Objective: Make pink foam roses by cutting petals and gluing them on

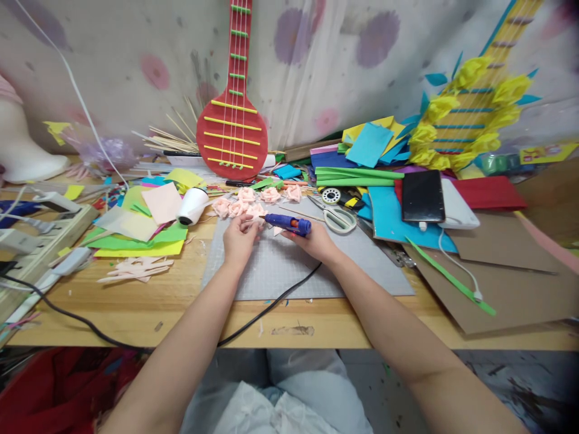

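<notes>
My right hand point(314, 241) is closed around a blue glue gun point(287, 223) with an orange trigger, its nozzle pointing left. My left hand point(239, 236) pinches a small pink paper flower point(254, 212) right at the nozzle tip. Both hands rest over a grey cutting mat point(289, 265) on the wooden table. Several finished pink paper roses point(270, 194) lie at the mat's far edge. The gun's black cord point(271, 304) runs back over the mat and off the table's near edge.
Scissors point(335, 218), a dark phone point(423, 196) and stacks of coloured foam sheets point(362, 175) lie right. A white paper cup point(192, 206), paper sheets and pink scraps point(133, 268) lie left. A red craft banjo point(233, 120) and brown cardboard point(506, 283) stand nearby.
</notes>
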A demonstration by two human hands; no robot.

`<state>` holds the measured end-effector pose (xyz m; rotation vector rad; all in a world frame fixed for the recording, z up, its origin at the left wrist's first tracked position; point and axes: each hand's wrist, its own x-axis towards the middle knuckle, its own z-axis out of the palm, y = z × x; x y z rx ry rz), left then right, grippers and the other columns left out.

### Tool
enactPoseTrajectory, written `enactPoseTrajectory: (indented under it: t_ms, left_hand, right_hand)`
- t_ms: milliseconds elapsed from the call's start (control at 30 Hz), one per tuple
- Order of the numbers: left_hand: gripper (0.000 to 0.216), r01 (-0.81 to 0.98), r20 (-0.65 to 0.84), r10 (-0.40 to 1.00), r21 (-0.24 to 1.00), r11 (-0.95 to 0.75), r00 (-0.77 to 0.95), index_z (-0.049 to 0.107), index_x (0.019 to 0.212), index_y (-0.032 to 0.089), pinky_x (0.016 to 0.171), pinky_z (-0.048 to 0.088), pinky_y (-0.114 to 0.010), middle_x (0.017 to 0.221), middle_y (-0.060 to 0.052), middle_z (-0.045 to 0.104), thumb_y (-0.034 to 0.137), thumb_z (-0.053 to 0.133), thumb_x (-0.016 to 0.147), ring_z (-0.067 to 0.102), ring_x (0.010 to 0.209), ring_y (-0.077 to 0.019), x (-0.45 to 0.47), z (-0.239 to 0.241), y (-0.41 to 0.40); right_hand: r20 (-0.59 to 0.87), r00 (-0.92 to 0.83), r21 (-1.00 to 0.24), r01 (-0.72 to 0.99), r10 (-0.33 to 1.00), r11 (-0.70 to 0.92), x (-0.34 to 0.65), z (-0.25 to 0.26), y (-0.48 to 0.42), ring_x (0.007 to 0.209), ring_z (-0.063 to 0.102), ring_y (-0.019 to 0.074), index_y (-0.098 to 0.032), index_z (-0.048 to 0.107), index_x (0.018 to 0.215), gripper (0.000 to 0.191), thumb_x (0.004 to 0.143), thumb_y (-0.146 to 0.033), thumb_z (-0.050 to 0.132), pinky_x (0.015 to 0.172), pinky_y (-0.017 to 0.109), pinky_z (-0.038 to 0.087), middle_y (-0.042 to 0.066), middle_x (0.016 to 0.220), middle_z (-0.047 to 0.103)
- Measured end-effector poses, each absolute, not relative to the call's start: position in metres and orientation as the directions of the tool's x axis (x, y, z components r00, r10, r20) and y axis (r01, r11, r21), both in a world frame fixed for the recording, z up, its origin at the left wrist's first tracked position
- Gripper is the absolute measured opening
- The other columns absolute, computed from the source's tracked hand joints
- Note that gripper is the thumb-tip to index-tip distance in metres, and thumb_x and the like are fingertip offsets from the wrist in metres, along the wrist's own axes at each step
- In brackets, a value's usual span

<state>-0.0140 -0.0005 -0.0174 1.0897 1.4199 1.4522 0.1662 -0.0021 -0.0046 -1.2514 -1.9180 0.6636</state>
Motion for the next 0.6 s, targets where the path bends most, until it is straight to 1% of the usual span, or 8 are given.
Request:
enactPoseTrajectory:
  t_ms: [100,267,333,433,600]
  left_hand:
    - [0.024,0.014,0.036,0.956,0.999,-0.034,-0.291,0.055,0.093,0.014,0.049,0.050,-0.020,0.077,-0.005,0.069,0.019,0.060,0.070,0.067,0.069,-0.0162,-0.014,-0.017,-0.001]
    - [0.025,-0.031,0.014,0.958,0.999,-0.023,-0.286,0.056,0.093,0.014,0.048,0.050,-0.018,0.079,-0.006,0.068,0.020,0.061,0.070,0.067,0.069,-0.0155,-0.015,-0.019,0.001]
    - [0.024,-0.047,0.018,0.957,0.998,-0.033,-0.290,0.057,0.093,0.013,0.048,0.050,-0.018,0.079,-0.006,0.068,0.021,0.060,0.071,0.067,0.070,-0.0156,-0.016,-0.021,0.002]
    - [0.025,-0.065,0.038,0.950,0.996,-0.061,-0.309,0.057,0.094,0.012,0.050,0.052,-0.020,0.082,-0.008,0.068,0.021,0.060,0.072,0.067,0.073,-0.0170,-0.017,-0.023,0.003]
    - [0.031,-0.085,0.026,0.943,0.995,-0.057,-0.331,0.058,0.104,0.011,0.053,0.054,-0.021,0.088,-0.009,0.069,0.018,0.058,0.074,0.068,0.075,-0.0170,-0.018,-0.024,0.005]
  right_hand:
    - [0.310,-0.234,-0.756,0.527,0.921,0.388,0.167,-0.006,-0.002,0.059,0.049,0.0129,-0.018,0.059,0.073,0.031,0.072,-0.049,0.059,0.058,0.026,0.037,-0.001,0.064,0.057]
    - [0.348,-0.152,-0.795,0.474,0.925,0.377,0.169,-0.009,-0.001,0.068,0.055,0.0162,-0.017,0.062,0.083,0.034,0.070,-0.049,0.061,0.064,0.028,0.042,0.003,0.076,0.063]
    - [0.349,-0.121,-0.805,0.468,0.929,0.364,0.170,-0.011,0.000,0.069,0.056,0.0171,-0.017,0.063,0.083,0.036,0.069,-0.050,0.061,0.065,0.028,0.043,0.004,0.077,0.064]
    - [0.341,-0.119,-0.807,0.472,0.932,0.356,0.172,-0.014,0.000,0.069,0.056,0.0173,-0.017,0.063,0.084,0.037,0.070,-0.051,0.061,0.065,0.029,0.043,0.004,0.076,0.064]
    - [0.347,-0.114,-0.803,0.477,0.931,0.358,0.172,-0.017,0.001,0.067,0.055,0.0170,-0.017,0.063,0.081,0.037,0.070,-0.052,0.060,0.064,0.029,0.043,0.004,0.074,0.063]
